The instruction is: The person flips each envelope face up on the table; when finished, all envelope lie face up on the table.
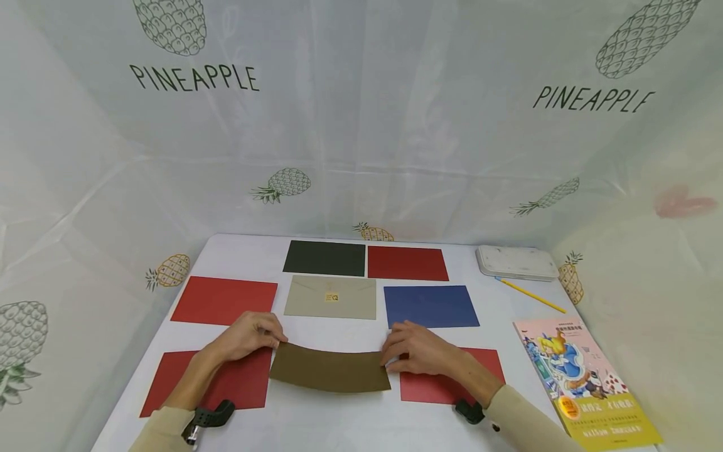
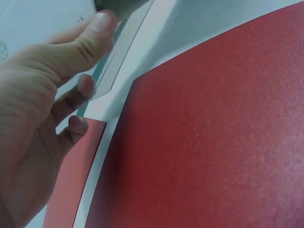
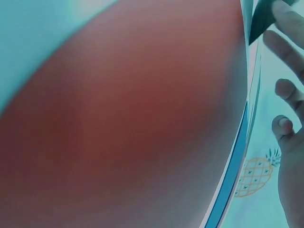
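An olive-brown envelope (image 1: 330, 370), bowed downward in the middle, is held between both hands over the near part of the table. My left hand (image 1: 251, 338) pinches its upper left corner between thumb and forefinger; in the left wrist view the other fingers of this hand (image 2: 47, 99) are loosely bent. At the opposite end, my right hand (image 1: 415, 351) grips the right edge. In the right wrist view, a dark corner of the envelope (image 3: 261, 21) shows at the fingertips. Under the left forearm lies a dark red envelope (image 1: 243, 383), and a red one (image 1: 480, 361) is partly covered by the right forearm.
Farther back lie a beige envelope (image 1: 305, 298) with a small yellow sticker, a blue one (image 1: 432, 306), a dark green one (image 1: 324, 258), and red ones (image 1: 407, 262) (image 1: 223, 300). Along the right are a white case (image 1: 516, 262), a yellow pencil (image 1: 531, 294) and a picture book (image 1: 587, 383).
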The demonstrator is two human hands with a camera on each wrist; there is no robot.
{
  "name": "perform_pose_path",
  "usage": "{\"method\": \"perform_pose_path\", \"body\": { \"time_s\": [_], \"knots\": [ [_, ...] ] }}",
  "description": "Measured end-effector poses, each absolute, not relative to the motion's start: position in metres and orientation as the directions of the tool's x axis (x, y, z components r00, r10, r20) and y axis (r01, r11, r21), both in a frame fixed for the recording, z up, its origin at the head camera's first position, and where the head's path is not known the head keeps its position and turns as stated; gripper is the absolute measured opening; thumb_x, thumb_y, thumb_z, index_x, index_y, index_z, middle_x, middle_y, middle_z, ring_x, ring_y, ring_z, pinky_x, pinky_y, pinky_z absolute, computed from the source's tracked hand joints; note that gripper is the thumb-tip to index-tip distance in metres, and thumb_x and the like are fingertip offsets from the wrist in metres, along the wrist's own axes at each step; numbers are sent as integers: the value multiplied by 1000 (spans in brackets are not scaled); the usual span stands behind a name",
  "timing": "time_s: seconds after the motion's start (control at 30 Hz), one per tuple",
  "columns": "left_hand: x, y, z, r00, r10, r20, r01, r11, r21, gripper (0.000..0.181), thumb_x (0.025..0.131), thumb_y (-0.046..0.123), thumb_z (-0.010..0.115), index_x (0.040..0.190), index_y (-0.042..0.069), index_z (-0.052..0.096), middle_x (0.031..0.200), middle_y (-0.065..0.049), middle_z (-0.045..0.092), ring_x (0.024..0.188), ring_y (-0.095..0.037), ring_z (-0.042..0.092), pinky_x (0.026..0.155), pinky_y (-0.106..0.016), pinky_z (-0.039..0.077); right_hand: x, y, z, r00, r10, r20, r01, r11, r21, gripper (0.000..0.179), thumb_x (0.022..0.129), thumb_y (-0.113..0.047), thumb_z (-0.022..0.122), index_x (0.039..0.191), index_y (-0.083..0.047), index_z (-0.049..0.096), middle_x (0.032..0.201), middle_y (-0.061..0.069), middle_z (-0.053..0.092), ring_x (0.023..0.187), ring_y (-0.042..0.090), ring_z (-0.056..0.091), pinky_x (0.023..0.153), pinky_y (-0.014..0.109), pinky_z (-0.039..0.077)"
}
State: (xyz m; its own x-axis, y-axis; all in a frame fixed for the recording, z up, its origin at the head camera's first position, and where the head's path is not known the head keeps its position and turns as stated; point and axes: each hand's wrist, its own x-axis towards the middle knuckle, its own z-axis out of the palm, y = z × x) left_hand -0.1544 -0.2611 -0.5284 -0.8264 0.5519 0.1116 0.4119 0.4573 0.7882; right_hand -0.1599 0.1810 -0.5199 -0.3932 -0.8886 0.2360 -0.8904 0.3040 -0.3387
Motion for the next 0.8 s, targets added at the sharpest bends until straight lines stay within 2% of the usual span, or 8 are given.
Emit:
{"method": "perform_pose_path", "body": {
  "time_s": [0.13, 0.23, 0.3, 0.37, 0.47, 0.6, 0.7, 0.8],
  "knots": [
    [-153, -262, -527, -848, 507, 157, 423, 465, 778, 14, 86, 10, 79, 87, 24, 80, 88, 11, 70, 81, -10, 64, 71, -25, 52, -161, 184, -520, -436, -850, 297, -858, 291, -423, 13, 89, -27, 79, 101, -30, 78, 99, -23, 71, 93, -2, 55, 80, 17, 44],
    [-153, -262, -528, -848, 492, 198, 445, 458, 770, 12, 84, 11, 81, 79, 21, 78, 83, 12, 68, 77, -10, 62, 68, -24, 50, -161, 184, -521, -481, -804, 349, -825, 280, -490, 18, 85, -19, 82, 101, -27, 77, 92, -20, 70, 85, 3, 57, 72, 16, 48],
    [-154, -262, -528, -850, 479, 219, 453, 452, 768, 14, 83, 10, 82, 75, 20, 76, 80, 12, 66, 75, -11, 60, 66, -24, 49, -159, 184, -522, -533, -763, 365, -778, 272, -567, 22, 82, -12, 83, 101, -24, 77, 89, -16, 68, 79, 4, 56, 65, 16, 48],
    [-153, -263, -528, -866, 453, 213, 428, 449, 784, 13, 84, 11, 82, 77, 22, 76, 80, 13, 67, 74, -10, 60, 65, -24, 49, -158, 183, -522, -580, -724, 373, -733, 264, -627, 24, 82, -7, 82, 100, -22, 75, 86, -12, 66, 74, 4, 54, 60, 19, 48],
    [-151, -262, -528, -901, 390, 189, 369, 464, 805, 11, 83, 15, 83, 82, 24, 76, 78, 10, 67, 71, -11, 59, 63, -25, 49, -158, 180, -522, -640, -661, 392, -676, 242, -696, 27, 82, 2, 80, 101, -13, 69, 84, -4, 70, 71, 4, 53, 59, 24, 47],
    [-150, -260, -527, -932, 331, 146, 301, 485, 821, 15, 83, 22, 83, 96, 24, 75, 79, 8, 66, 70, -12, 59, 61, -23, 48, -153, 175, -507, -705, -589, 395, -605, 210, -768, 44, 82, 10, 75, 120, 0, 55, 86, 11, 74, 72, 12, 61, 63, 29, 49],
    [-150, -258, -525, -929, 348, 127, 294, 484, 824, 37, 84, 25, 83, 118, 20, 68, 83, 7, 67, 71, -13, 60, 63, -24, 48, -150, 172, -493, -744, -564, 358, -530, 173, -830, 62, 85, 11, 72, 139, 3, 43, 89, 18, 73, 74, 18, 64, 66, 26, 49],
    [-150, -255, -523, -911, 394, 118, 314, 480, 819, 66, 84, 23, 84, 141, 21, 52, 82, 9, 69, 71, -12, 62, 68, -24, 48, -151, 172, -488, -766, -563, 312, -473, 163, -866, 69, 88, 8, 71, 147, -1, 37, 90, 19, 73, 74, 21, 63, 67, 26, 48]
  ]
}}
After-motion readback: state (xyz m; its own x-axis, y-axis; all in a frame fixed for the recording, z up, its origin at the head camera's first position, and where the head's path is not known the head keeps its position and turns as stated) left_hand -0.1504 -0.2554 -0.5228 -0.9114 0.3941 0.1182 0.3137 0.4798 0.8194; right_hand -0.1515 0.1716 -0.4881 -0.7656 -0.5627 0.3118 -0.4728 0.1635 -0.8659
